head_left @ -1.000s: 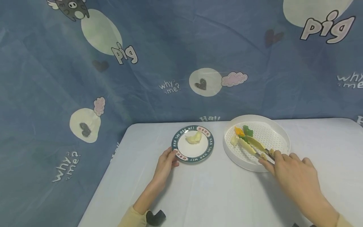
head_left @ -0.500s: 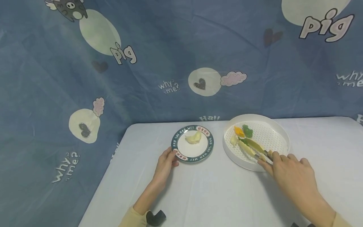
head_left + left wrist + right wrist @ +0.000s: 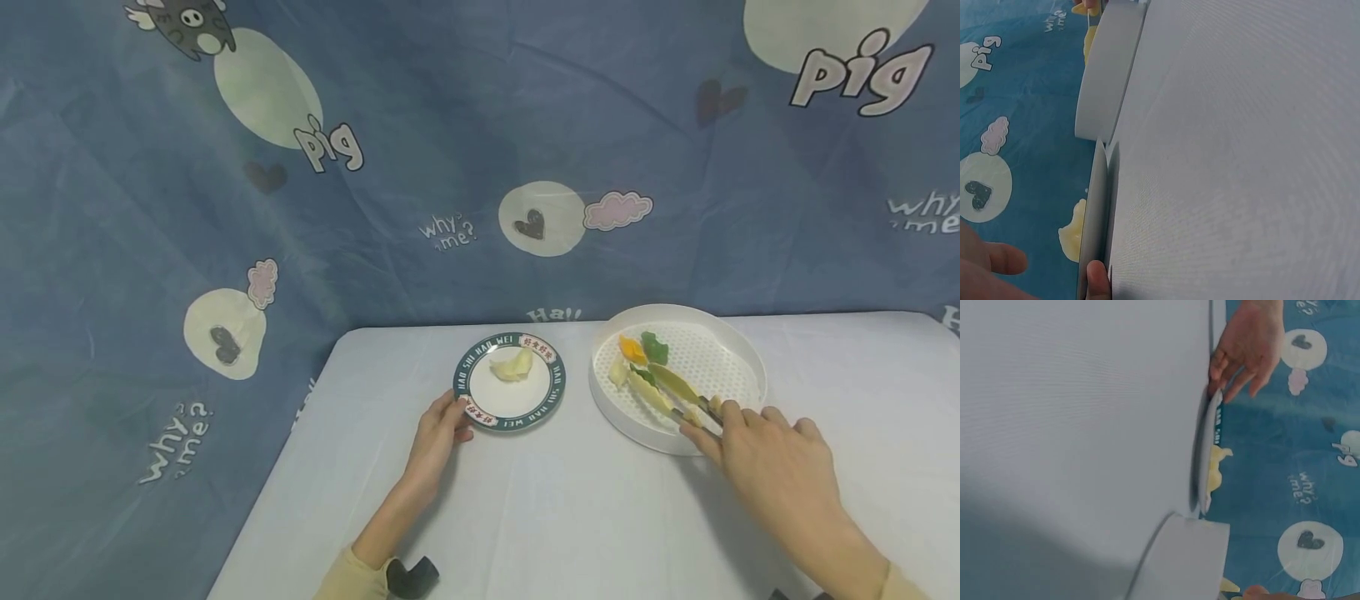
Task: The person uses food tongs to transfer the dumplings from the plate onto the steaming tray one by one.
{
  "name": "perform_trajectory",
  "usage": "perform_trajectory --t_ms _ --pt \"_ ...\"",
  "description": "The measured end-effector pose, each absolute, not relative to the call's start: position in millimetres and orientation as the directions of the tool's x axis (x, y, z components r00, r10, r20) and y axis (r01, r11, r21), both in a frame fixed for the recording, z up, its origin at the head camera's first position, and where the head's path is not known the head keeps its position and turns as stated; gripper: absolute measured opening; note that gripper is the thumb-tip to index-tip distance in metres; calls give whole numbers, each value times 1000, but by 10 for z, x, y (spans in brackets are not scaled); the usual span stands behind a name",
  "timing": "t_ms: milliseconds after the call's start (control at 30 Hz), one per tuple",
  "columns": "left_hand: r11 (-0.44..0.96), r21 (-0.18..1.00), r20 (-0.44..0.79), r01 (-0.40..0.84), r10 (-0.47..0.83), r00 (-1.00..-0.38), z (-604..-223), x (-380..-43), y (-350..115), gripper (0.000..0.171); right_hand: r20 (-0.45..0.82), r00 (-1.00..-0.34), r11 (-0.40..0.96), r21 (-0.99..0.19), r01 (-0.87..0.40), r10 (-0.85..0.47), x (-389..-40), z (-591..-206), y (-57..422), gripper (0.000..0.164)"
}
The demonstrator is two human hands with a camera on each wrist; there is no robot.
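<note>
Pinching the tongs [image 3: 672, 383] near their back, your right hand [image 3: 783, 467] has its thumb on one arm and its fingers on the other, partly spread, so the tips stand apart. They reach out ahead and to the left of that hand, into the tray [image 3: 723, 358]. Between the tips lies a leaf [image 3: 642, 375]; whether they touch it, you cannot tell from here. Just past it, farther from the hand, are an orange piece [image 3: 632, 348] and a green piece [image 3: 655, 347], with a pale piece [image 3: 618, 372] beside the tips, on their left.

Your left hand [image 3: 437, 437] holds the near left rim of the plate [image 3: 491, 402], lightly, with thumb and fingers only slightly bent. A yellow piece [image 3: 513, 365] rests on the plate, ahead and to the right of that hand.

The tongs should feel light and springy; squeeze gently where your thumb and fingers sit. The leaf looks thin and soft, likely to bend or slip if you nip just an edge, so take it across its middle. The plate looks stiff and smooth, perhaps slippery: the rim is the place to hold it.
</note>
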State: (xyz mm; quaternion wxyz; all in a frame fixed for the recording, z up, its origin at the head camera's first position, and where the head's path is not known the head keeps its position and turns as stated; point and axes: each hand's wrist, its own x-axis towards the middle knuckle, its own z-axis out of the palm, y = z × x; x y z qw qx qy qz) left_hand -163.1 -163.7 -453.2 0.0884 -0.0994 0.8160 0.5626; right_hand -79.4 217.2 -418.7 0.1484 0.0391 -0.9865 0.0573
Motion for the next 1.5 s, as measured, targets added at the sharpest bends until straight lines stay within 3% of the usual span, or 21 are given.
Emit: perform_trajectory --t_ms 467,800,1067,1300,1500 --pt "356 898 -253 -259 -65 -965 -4531 -1630 -1650 72 337 -935 988 -66 -143 -113 -794 -3997 2006 53" --pt "348 903 -245 -251 -63 -968 -4534 -1638 -1645 70 485 -862 976 -64 -206 -150 -793 -3963 1714 59" --pt "321 919 -228 -229 -39 -973 -4527 -1639 -1659 70 554 -794 955 3 -296 -248 -915 -3979 1439 83" --pt "332 911 -242 -243 -47 -969 -4533 -1645 -1656 71 540 -786 943 48 -329 -302 -1091 -4031 1158 57" --pt "342 903 -255 -259 -59 -965 -4528 -1628 -1662 72 519 -796 941 50 -334 -310 -1214 -4067 933 55"
